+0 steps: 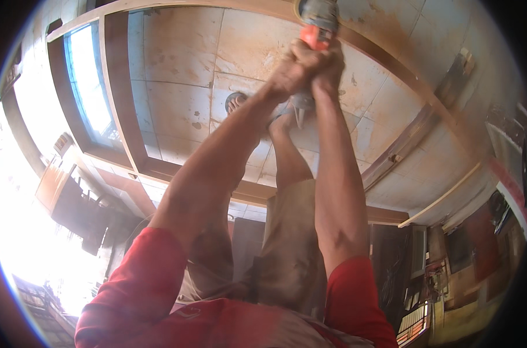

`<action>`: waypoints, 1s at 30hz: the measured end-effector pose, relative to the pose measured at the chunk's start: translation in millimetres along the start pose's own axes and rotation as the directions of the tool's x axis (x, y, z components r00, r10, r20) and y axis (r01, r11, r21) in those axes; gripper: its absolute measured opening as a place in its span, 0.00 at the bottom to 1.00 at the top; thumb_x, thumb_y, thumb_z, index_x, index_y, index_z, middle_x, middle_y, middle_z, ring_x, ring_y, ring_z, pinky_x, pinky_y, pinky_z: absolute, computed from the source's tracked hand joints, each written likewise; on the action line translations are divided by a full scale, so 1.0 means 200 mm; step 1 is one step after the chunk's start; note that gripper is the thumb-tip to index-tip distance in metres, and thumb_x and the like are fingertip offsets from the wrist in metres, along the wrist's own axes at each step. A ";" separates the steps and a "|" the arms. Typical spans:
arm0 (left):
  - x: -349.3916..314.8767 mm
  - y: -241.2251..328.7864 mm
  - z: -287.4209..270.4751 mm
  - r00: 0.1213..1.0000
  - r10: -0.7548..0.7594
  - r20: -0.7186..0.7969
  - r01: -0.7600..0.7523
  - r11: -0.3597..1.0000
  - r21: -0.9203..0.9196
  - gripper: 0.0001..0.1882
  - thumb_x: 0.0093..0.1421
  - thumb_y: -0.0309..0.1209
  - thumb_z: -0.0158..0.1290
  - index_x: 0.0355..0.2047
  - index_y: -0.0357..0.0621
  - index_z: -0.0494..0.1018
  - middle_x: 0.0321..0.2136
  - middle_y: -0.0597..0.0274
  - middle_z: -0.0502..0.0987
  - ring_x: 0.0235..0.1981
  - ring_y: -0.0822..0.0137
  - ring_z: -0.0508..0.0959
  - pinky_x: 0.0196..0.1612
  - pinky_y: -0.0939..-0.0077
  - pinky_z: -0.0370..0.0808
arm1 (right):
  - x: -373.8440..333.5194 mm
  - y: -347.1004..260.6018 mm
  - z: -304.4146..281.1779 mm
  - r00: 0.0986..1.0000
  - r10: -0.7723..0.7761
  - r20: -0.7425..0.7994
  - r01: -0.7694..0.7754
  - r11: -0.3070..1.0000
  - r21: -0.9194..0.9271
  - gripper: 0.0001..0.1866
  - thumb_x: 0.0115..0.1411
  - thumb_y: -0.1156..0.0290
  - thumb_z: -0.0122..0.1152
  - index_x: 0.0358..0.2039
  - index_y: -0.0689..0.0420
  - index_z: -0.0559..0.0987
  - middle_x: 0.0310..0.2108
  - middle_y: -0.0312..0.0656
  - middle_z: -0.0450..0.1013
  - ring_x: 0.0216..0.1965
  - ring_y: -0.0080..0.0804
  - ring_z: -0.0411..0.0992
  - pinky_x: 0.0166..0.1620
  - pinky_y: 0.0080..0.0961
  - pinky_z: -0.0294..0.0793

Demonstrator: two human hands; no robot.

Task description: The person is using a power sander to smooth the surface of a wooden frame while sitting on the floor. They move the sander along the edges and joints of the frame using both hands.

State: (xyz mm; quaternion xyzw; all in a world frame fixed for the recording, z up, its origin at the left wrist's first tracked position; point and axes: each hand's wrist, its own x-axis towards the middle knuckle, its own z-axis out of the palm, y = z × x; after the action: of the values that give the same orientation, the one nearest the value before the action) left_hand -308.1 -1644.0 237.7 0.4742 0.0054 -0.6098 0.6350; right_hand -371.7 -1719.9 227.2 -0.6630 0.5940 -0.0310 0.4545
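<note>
At the top of the view, both my hands are closed around a power tool that looks like an angle grinder (317, 36), with an orange-red body and a grey head. My left hand (298, 65) wraps it from the left, and my right hand (330, 65) grips it close beside. The tool's head is over or against the far rail of a large brown wooden frame (385, 55); I cannot tell whether they touch. The far end of the tool is cut off by the picture's edge, and my hands hide most of its body.
The frame lies around my feet on a dusty, stained tiled floor (179, 49). My sandalled left foot (235, 103) stands inside it. A wooden beam (405, 136) and a thin strip of wood (443, 194) lie to the right. Bright light floods the left, near stacked dark furniture (89, 214).
</note>
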 end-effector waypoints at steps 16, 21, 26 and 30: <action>-0.15 0.00 -0.07 0.989 0.008 -0.149 -0.023 0.995 -0.100 0.24 0.64 0.42 0.56 0.51 0.35 0.73 0.44 0.54 0.79 0.43 0.65 0.80 0.47 0.71 0.77 | -0.12 -0.03 0.09 0.994 0.006 0.111 -0.017 0.995 0.101 0.22 0.56 0.50 0.65 0.42 0.55 0.76 0.39 0.49 0.81 0.41 0.39 0.80 0.46 0.37 0.78; -0.19 0.17 -0.08 0.979 -0.054 -0.197 0.077 0.991 0.107 0.29 0.62 0.48 0.58 0.52 0.35 0.72 0.45 0.54 0.78 0.47 0.65 0.77 0.51 0.69 0.74 | -0.16 -0.22 0.09 0.992 0.085 0.095 -0.080 0.995 -0.058 0.36 0.41 0.47 0.76 0.43 0.60 0.75 0.39 0.56 0.81 0.43 0.52 0.81 0.49 0.43 0.79; -0.12 -0.03 0.15 0.993 -0.079 -0.083 0.095 0.973 0.211 0.30 0.60 0.49 0.60 0.51 0.34 0.73 0.43 0.56 0.78 0.46 0.67 0.77 0.50 0.71 0.74 | -0.13 -0.03 -0.21 0.996 0.090 0.027 -0.088 0.994 -0.060 0.37 0.41 0.49 0.77 0.45 0.63 0.76 0.40 0.54 0.80 0.41 0.49 0.81 0.48 0.40 0.79; -0.08 -0.19 0.33 0.996 -0.084 0.007 0.081 0.976 0.202 0.29 0.60 0.49 0.58 0.48 0.33 0.75 0.40 0.54 0.80 0.43 0.66 0.77 0.48 0.70 0.74 | -0.13 0.18 -0.39 0.992 0.124 -0.012 -0.124 0.992 0.006 0.35 0.42 0.52 0.76 0.46 0.62 0.76 0.41 0.50 0.80 0.42 0.42 0.80 0.48 0.37 0.78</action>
State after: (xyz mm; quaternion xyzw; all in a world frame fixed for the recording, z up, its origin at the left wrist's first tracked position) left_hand -380.1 -1663.2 260.3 0.5307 -0.0419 -0.6367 0.5579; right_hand -452.5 -1738.7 263.2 -0.6234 0.6367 -0.0083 0.4538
